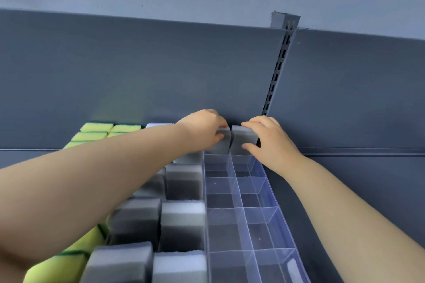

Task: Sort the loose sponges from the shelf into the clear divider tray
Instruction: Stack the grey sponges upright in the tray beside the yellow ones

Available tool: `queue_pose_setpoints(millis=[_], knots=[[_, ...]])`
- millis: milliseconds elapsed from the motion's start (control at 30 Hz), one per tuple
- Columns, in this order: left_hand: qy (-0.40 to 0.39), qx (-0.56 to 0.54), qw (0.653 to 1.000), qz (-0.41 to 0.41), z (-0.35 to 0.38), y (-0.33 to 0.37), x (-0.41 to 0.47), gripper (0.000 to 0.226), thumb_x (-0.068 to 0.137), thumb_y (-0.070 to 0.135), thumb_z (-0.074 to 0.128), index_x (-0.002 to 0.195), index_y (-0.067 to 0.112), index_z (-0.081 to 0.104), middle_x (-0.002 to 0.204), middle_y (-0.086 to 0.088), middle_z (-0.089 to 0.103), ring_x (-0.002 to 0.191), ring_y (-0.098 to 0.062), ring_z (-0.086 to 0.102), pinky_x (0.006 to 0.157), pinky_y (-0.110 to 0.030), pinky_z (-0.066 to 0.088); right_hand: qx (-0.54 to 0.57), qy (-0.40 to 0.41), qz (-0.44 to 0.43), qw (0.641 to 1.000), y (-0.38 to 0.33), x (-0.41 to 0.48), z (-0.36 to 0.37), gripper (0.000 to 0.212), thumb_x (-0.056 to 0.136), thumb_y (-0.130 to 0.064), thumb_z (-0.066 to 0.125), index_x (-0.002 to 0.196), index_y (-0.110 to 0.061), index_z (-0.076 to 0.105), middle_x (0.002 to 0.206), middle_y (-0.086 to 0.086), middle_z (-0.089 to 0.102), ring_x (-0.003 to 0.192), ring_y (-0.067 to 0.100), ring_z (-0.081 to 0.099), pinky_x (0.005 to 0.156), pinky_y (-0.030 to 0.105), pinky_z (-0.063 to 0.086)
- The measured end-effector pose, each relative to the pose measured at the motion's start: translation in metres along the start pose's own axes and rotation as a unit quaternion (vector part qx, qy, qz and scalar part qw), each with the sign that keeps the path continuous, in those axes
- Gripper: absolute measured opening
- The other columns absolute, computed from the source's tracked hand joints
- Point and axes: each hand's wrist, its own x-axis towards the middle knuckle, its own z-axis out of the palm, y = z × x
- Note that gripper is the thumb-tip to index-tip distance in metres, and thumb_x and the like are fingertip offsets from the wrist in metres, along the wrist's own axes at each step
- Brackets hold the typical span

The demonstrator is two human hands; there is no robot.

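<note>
At the shelf's back edge, the left hand curls its fingers and thumb round one grey sponge. The right hand pinches its neighbour sponge. Both seem to stand in the far compartments of the clear divider tray. Loose grey sponges lie just left of the tray, with yellow-green sponges beyond them.

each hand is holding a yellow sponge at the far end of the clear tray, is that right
One thing is off: the held sponges are grey, not yellow. The head view shows the left hand holding the left grey sponge and the right hand holding the right grey sponge at the far end of the clear tray.
</note>
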Motion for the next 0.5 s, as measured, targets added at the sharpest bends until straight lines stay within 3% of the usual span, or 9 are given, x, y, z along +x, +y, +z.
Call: queue_pose_setpoints(millis=[67, 167, 300, 433, 500], knots=[[-0.007, 0.024, 1.000, 0.016, -0.002, 0.002, -0.003, 0.035, 0.094, 0.031, 0.044, 0.127, 0.025, 0.051, 0.127, 0.000, 0.047, 0.114, -0.021, 0.048, 0.090, -0.038, 0.046, 0.000, 0.003, 0.006, 1.000, -0.006, -0.004, -0.005, 0.048, 0.087, -0.028, 0.062, 0.132, -0.022, 0.047, 0.130, -0.008, 0.044, 0.122, 0.008, 0.031, 0.093, 0.016, 0.024], [0.005, 0.056, 0.997, 0.044, -0.010, 0.010, -0.014, 0.025, 0.095, 0.029, 0.039, 0.112, 0.019, 0.055, 0.107, 0.001, 0.048, 0.105, -0.023, 0.050, 0.079, -0.037, 0.049, -0.003, 0.011, 0.015, 1.000, -0.015, -0.013, -0.014, 0.045, 0.087, -0.030, 0.061, 0.130, -0.023, 0.048, 0.130, -0.009, 0.045, 0.122, 0.008, 0.033, 0.093, 0.018, 0.025], [0.011, 0.068, 0.996, 0.055, -0.023, 0.037, -0.037, 0.035, 0.096, 0.034, 0.040, 0.129, 0.026, 0.047, 0.123, 0.001, 0.049, 0.113, -0.022, 0.048, 0.082, -0.036, 0.047, 0.001, 0.012, 0.026, 1.000, -0.022, -0.037, -0.031, 0.041, 0.088, -0.029, 0.059, 0.127, -0.021, 0.051, 0.129, -0.008, 0.047, 0.120, 0.010, 0.037, 0.094, 0.020, 0.028], [0.031, 0.090, 0.992, 0.088, -0.026, 0.087, -0.062, 0.035, 0.095, 0.037, 0.039, 0.128, 0.027, 0.046, 0.118, 0.000, 0.051, 0.108, -0.022, 0.051, 0.071, -0.033, 0.044, 0.005, 0.011, 0.036, 0.999, -0.017, -0.083, -0.057, 0.038, 0.090, -0.031, 0.056, 0.126, -0.020, 0.052, 0.127, -0.006, 0.048, 0.119, 0.012, 0.040, 0.097, 0.024, 0.033], [0.041, 0.102, 0.988, 0.110, -0.023, 0.120, -0.075, 0.035, 0.095, 0.038, 0.038, 0.127, 0.026, 0.047, 0.118, 0.000, 0.051, 0.109, -0.021, 0.051, 0.073, -0.033, 0.045, 0.010, 0.016, 0.052, 0.998, -0.008, -0.116, -0.074, 0.038, 0.090, -0.032, 0.055, 0.127, -0.020, 0.052, 0.128, -0.007, 0.047, 0.121, 0.010, 0.039, 0.097, 0.023, 0.033]])
